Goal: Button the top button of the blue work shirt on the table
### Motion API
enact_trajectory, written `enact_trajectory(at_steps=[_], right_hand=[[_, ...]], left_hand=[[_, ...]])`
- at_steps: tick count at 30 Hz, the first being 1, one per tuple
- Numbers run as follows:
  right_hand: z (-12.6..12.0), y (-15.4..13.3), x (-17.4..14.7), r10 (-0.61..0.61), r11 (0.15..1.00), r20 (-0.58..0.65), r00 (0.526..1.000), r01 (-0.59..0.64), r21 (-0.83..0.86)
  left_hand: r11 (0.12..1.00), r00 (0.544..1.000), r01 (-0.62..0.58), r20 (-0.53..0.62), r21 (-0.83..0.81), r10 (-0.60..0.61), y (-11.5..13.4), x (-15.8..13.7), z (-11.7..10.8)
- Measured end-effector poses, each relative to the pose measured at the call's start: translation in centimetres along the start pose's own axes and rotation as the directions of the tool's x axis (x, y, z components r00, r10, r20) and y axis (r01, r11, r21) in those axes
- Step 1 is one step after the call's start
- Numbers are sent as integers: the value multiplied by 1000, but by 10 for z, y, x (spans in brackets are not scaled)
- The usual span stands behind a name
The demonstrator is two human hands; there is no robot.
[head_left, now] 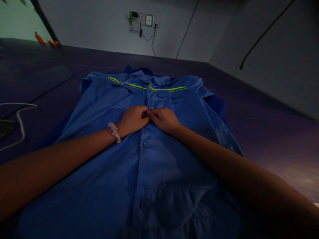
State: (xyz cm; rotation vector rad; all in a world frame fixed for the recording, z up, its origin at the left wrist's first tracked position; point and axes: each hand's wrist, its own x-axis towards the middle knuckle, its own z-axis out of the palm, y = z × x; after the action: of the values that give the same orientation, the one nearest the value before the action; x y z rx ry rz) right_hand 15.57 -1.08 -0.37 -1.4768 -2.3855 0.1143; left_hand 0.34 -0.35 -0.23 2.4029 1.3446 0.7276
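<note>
White cable (23,131) left of blue shirt (164,159)

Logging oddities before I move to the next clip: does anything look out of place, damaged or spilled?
One thing: the black cable at upper right ends loose, seemingly plugged into nothing. The blue shirt shows no clear damage or spill.

From the centre: one left hand (133,120), one right hand (166,119), one light-blue shirt (169,162); two buttons (146,144) toward six, two yellow-green stripes (166,89) toward eleven and one, one scrunchie (114,132) toward eight.
</note>
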Motion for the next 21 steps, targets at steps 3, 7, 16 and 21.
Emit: enact_trajectory(at_steps=[3, 7, 16, 21], right_hand=[[0, 0, 0, -6, 1000, -12, 1000, 6, 11], [-1, 0, 0, 5, 1000, -1, 1000, -5, 21], [-7, -4, 1, 55, 998, 104, 993, -53, -28], [-6, -4, 1, 46, 998, 105, 993, -41, -43]], left_hand=[[1000, 1000, 2, 6, -4, -2, 0, 0, 0], [1000, 1000, 0, 8, -6, 0, -1, 1, 0], [999, 999, 35, 17, 10, -35, 0, -1, 2], [999, 998, 51, 20, -1, -51, -1, -1, 3]])
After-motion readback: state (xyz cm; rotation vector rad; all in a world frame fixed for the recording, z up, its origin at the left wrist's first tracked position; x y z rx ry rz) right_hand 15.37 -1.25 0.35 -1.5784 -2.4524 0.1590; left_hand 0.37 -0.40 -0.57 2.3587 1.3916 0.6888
